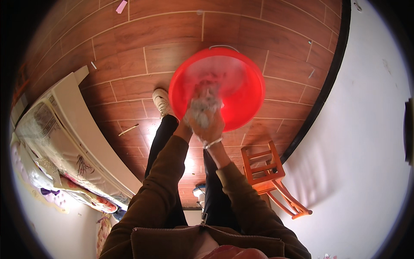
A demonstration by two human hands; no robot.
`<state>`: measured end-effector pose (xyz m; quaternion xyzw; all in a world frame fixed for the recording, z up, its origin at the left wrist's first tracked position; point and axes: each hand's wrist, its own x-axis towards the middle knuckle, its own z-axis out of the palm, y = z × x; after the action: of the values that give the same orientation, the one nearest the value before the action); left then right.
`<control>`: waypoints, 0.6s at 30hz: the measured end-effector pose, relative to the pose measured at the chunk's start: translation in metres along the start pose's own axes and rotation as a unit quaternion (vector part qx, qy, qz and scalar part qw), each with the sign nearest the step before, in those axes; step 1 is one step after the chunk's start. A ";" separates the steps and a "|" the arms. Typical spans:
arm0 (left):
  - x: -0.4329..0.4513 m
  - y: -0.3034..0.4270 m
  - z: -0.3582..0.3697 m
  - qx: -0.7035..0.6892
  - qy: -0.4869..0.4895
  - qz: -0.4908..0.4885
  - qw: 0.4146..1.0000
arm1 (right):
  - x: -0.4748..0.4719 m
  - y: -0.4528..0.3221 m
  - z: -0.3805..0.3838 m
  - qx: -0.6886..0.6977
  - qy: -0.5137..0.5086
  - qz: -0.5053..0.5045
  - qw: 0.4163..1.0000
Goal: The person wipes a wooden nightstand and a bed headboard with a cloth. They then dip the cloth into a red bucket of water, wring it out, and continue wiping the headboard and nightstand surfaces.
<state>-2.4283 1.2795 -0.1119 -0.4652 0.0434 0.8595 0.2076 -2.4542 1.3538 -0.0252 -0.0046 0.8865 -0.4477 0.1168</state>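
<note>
Both of my hands are together above the near half of a red plastic bucket (255, 106). They are pressed around a greyish-white wad (202, 108), which looks like a wet, foamy cloth; blur hides its exact kind. My left hand (188, 119) grips it from the left and is largely covered by the wad. On the near right, my right hand (210, 127) closes around it, with a white band (212, 142) at the wrist. Cloudy liquid (223, 69) shows inside the bucket beyond the hands. A wire handle (223, 46) rests at the bucket's far rim.
The bucket stands on a wood-look tiled floor (161, 29). A bed (93, 129) with bedding runs along the left. To the lower right, an orange wooden chair (263, 174) lies tipped over near the white wall (365, 129). My shoe (160, 100) is close beside the bucket.
</note>
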 end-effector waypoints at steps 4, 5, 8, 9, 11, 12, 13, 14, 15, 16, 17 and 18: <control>0.004 -0.003 -0.002 0.059 0.065 0.097 0.991 | 0.031 0.048 0.029 0.094 0.020 0.177 0.980; 0.007 -0.007 0.010 0.087 0.086 0.113 0.986 | 0.041 0.068 0.035 0.112 0.039 0.236 0.964; 0.014 -0.011 0.018 0.170 0.187 0.075 0.965 | 0.073 0.145 0.017 -0.284 -0.167 0.063 0.942; 0.011 -0.009 0.017 0.188 0.209 0.110 0.953 | 0.080 0.154 0.010 -0.330 -0.173 -0.006 0.928; -0.001 -0.010 0.034 0.222 0.250 0.173 0.926 | 0.088 0.168 -0.009 -0.418 -0.179 -0.140 0.880; -0.013 -0.009 0.051 0.241 0.258 0.189 0.916 | 0.089 0.172 -0.017 -0.461 -0.179 -0.203 0.845; -0.022 -0.008 0.047 0.272 0.250 0.239 0.898 | 0.089 0.163 -0.017 -0.396 -0.184 -0.107 0.893; -0.032 -0.007 0.043 0.302 0.242 0.287 0.876 | 0.084 0.154 -0.019 -0.325 -0.188 -0.008 0.927; -0.042 -0.007 0.040 0.332 0.233 0.335 0.850 | 0.077 0.143 -0.021 -0.250 -0.190 0.090 0.945; -0.052 -0.009 0.042 0.317 0.232 0.327 0.860 | 0.067 0.134 -0.022 -0.244 -0.176 -0.018 0.954; -0.064 -0.012 0.044 0.302 0.232 0.319 0.868 | 0.059 0.126 -0.018 -0.273 -0.219 -0.028 0.936; -0.075 -0.011 0.046 0.288 0.236 0.312 0.874 | 0.055 0.101 -0.009 -0.298 -0.264 -0.041 0.916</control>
<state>-2.4241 1.2781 -0.0229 -0.5360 0.4792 0.6940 0.0368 -2.5004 1.4156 -0.1115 -0.1935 0.9147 -0.1496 0.3218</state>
